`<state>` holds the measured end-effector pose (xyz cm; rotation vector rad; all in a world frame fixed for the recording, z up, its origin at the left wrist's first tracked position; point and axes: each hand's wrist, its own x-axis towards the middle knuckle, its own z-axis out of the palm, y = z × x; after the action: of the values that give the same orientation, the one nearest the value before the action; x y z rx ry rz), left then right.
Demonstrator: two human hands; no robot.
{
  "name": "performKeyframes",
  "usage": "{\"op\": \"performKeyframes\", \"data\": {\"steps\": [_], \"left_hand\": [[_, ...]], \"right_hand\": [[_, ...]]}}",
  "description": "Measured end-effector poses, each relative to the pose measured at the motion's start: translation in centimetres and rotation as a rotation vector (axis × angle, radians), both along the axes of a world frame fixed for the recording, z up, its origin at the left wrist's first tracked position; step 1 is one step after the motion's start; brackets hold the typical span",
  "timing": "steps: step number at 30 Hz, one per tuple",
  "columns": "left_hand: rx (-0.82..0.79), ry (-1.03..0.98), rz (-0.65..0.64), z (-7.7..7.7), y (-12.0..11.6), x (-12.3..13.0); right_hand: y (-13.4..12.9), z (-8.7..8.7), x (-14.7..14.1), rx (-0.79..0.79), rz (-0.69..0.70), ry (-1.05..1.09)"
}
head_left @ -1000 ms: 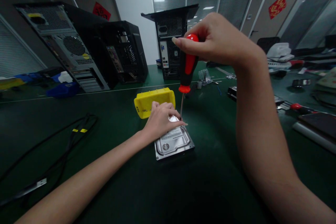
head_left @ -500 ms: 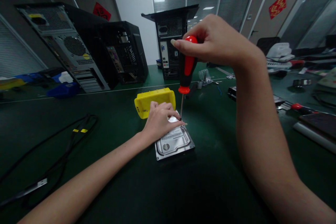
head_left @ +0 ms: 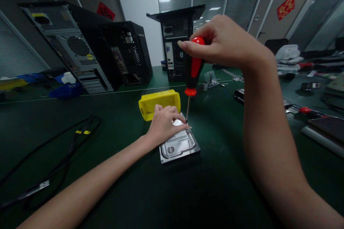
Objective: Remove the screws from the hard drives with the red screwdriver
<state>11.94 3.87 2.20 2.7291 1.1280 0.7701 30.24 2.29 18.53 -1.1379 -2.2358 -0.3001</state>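
A silver hard drive [head_left: 179, 146] lies flat on the dark green table [head_left: 215, 182]. Resting on its upper part is my left hand [head_left: 164, 121], thumb and forefinger closed around the spot where the screwdriver tip meets the drive's edge; anything between those fingers is too small to make out. My right hand [head_left: 215, 43] grips the top of a red and black screwdriver [head_left: 194, 68], which stands nearly upright with its shaft pointing down. Just behind the left hand is a yellow bin [head_left: 159, 102], its open side facing me.
Computer cases [head_left: 88, 50] stand at the back left, another case [head_left: 176, 46] behind the bin. Black cables [head_left: 71, 150] lie on the left. On the right are a second red-handled screwdriver [head_left: 306, 110], a dark silver-edged device [head_left: 326, 132] and a clear plastic bag [head_left: 211, 78].
The whole view has shifted slightly. Both hands keep their hold, and the screwdriver stays at the same place on the drive.
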Motion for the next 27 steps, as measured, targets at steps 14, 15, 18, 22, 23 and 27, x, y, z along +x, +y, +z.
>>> {"op": "performKeyframes", "data": {"steps": [14,15,18,22,23,27], "left_hand": [[-0.307,-0.116,-0.074,-0.1,0.9,-0.7],[-0.304,-0.108,-0.079,-0.1,0.8,-0.6],[-0.295,-0.081,-0.114,0.0,0.5,-0.5],[-0.224,-0.023,-0.119,-0.1,0.3,-0.5],[-0.198,-0.004,-0.111,-0.1,0.3,-0.5],[-0.157,0.043,-0.095,-0.4,0.4,-0.6]], "right_hand": [[0.2,-0.3,-0.4,-0.131,-0.027,0.010],[0.2,-0.3,-0.4,-0.132,-0.030,0.002],[0.2,-0.3,-0.5,-0.132,-0.046,-0.022],[0.5,-0.3,-0.5,-0.112,-0.058,-0.053],[0.6,-0.3,-0.4,-0.107,-0.059,-0.059],[1.0,-0.4,-0.4,-0.117,-0.061,-0.060]]}}
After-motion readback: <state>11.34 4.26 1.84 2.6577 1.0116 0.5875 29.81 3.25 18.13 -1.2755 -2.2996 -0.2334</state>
